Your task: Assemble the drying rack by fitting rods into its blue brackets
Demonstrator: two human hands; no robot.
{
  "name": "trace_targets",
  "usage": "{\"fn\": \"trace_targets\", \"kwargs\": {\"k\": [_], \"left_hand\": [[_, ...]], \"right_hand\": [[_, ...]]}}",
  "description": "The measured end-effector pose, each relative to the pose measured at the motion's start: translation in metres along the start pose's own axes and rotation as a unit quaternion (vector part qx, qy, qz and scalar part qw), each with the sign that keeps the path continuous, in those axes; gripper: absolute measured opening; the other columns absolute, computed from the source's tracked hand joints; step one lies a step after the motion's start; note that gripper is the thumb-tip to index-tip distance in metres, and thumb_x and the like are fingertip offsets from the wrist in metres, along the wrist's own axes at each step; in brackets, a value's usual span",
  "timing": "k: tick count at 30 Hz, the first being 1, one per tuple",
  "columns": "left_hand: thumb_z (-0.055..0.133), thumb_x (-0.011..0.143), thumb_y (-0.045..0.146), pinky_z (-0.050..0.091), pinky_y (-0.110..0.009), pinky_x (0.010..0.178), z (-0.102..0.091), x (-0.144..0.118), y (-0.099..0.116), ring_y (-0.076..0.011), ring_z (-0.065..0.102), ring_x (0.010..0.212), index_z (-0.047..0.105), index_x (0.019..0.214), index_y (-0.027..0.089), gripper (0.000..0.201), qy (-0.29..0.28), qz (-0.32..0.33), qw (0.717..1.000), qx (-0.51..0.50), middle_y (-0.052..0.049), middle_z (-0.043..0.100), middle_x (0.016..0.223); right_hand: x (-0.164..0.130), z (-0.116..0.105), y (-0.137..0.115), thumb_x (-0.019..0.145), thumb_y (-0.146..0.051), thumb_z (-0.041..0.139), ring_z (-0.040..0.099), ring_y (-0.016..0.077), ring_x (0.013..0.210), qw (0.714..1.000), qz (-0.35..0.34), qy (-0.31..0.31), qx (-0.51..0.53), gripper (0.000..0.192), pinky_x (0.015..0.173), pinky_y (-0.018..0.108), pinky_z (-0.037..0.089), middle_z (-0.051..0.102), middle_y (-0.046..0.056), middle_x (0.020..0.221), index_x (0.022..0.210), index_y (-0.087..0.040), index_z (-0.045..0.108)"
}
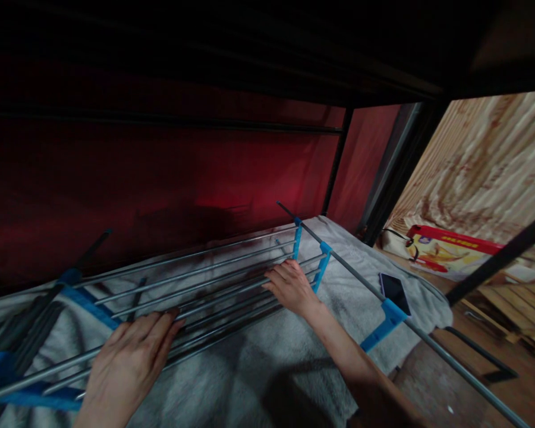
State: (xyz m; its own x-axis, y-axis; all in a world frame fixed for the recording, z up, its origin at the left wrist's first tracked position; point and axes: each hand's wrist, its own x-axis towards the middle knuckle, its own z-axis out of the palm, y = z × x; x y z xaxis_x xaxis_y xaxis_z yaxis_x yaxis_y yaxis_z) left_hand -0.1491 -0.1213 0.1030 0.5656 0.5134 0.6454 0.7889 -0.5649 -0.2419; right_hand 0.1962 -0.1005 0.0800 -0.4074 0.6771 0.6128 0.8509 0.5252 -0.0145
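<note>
A folded metal rack [214,273] of several grey rods with blue plastic joints lies on a grey fleece blanket [267,368]. My left hand [131,356] rests flat on the rods near the rack's left end, fingers together. My right hand [289,286] reaches to the rack's right end, fingers curled over the rods beside a blue joint [321,261]. A long grey rod [428,342] with a blue connector [386,324] runs diagonally toward the lower right.
A dark phone [395,291] lies on the blanket's right part. Red fabric walls [160,172] and black frame poles [401,172] enclose the space. A red-edged flat box [450,252] and wooden boards [517,303] lie on the floor at right.
</note>
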Motion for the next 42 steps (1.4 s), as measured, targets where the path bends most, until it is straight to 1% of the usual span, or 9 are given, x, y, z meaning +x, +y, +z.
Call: {"fn": "trace_targets", "kwargs": {"k": [5,12,21,27,30,32,35,38,42], "left_hand": [[0.037,0.100,0.034,0.042,-0.038,0.075,0.001,0.000,0.005,-0.0259,0.064,0.079,0.065,0.105,0.021,0.031,-0.012,-0.009,1.000,0.011,-0.007,0.071,0.088],[0.036,0.102,0.034,0.041,-0.037,0.074,0.004,-0.002,0.005,-0.0251,0.063,0.077,0.065,0.100,0.017,0.033,-0.032,-0.012,0.999,0.023,-0.007,0.070,0.087],[0.042,0.102,0.030,0.043,-0.037,0.080,-0.012,0.007,0.037,-0.0231,0.061,0.084,0.068,0.100,0.018,0.029,-0.098,-0.149,0.984,-0.024,-0.009,0.068,0.090],[0.049,0.100,0.028,0.040,-0.042,0.098,-0.015,-0.010,0.053,-0.0233,0.056,0.107,0.061,0.119,0.021,0.024,0.031,-0.241,0.966,-0.082,-0.010,0.064,0.112],[0.049,0.099,0.027,0.041,-0.041,0.092,-0.010,-0.036,0.058,-0.0230,0.056,0.101,0.062,0.106,0.021,0.016,0.114,-0.346,0.929,-0.071,-0.009,0.064,0.105],[0.050,0.099,0.030,0.041,-0.040,0.090,-0.004,-0.054,0.052,-0.0227,0.055,0.097,0.059,0.096,0.021,0.013,0.180,-0.430,0.881,-0.080,-0.008,0.062,0.099],[0.054,0.096,0.037,0.043,-0.035,0.089,0.003,-0.074,0.033,-0.0209,0.056,0.097,0.055,0.096,0.022,0.015,0.325,-0.563,0.750,-0.127,-0.006,0.059,0.098],[0.055,0.094,0.042,0.044,-0.033,0.096,0.006,-0.082,0.010,-0.0194,0.059,0.104,0.057,0.104,0.022,0.022,0.413,-0.618,0.633,-0.217,-0.006,0.062,0.107],[0.060,0.090,0.044,0.039,-0.035,0.109,0.013,-0.083,-0.013,-0.0214,0.059,0.118,0.064,0.108,0.021,0.029,0.418,-0.599,0.616,-0.294,-0.007,0.066,0.119]], "right_hand": [[-0.001,0.002,-0.013,0.101,-0.033,0.049,0.061,0.0180,0.099,0.999,-0.012,0.029,0.029,0.028,0.105,0.039,0.035,0.070,0.007,0.114,0.123,-0.022,0.062],[0.007,0.007,-0.028,0.101,-0.031,0.049,0.059,0.0178,0.094,0.999,-0.015,0.021,0.046,0.022,0.098,0.036,0.040,0.070,0.006,0.107,0.113,-0.022,0.065],[0.017,0.007,-0.045,0.101,-0.020,0.043,0.061,0.0216,0.103,0.993,-0.112,-0.023,0.041,0.032,0.097,0.039,0.043,0.067,0.009,0.117,0.130,-0.020,0.057],[0.018,0.019,-0.035,0.100,-0.018,0.042,0.064,0.0217,0.093,0.986,-0.165,-0.028,0.029,0.038,0.088,0.039,0.047,0.069,0.008,0.105,0.135,-0.021,0.054],[0.015,0.022,-0.030,0.100,-0.018,0.041,0.064,0.0216,0.091,0.984,-0.175,-0.018,0.016,0.039,0.087,0.039,0.047,0.069,0.008,0.104,0.137,-0.020,0.053],[0.014,0.024,-0.028,0.100,-0.019,0.041,0.064,0.0218,0.092,0.983,-0.181,-0.007,0.014,0.040,0.087,0.039,0.047,0.069,0.008,0.105,0.138,-0.020,0.052],[0.013,0.026,-0.026,0.099,-0.020,0.042,0.064,0.0217,0.090,0.983,-0.185,-0.001,0.014,0.039,0.085,0.038,0.048,0.069,0.008,0.103,0.137,-0.021,0.053],[0.013,0.027,-0.025,0.099,-0.020,0.041,0.065,0.0213,0.089,0.982,-0.188,-0.001,0.017,0.039,0.084,0.038,0.048,0.069,0.008,0.101,0.135,-0.021,0.054],[0.012,0.029,-0.024,0.099,-0.019,0.042,0.065,0.0209,0.090,0.980,-0.196,0.004,0.022,0.038,0.085,0.037,0.048,0.069,0.008,0.103,0.134,-0.022,0.054]]}}
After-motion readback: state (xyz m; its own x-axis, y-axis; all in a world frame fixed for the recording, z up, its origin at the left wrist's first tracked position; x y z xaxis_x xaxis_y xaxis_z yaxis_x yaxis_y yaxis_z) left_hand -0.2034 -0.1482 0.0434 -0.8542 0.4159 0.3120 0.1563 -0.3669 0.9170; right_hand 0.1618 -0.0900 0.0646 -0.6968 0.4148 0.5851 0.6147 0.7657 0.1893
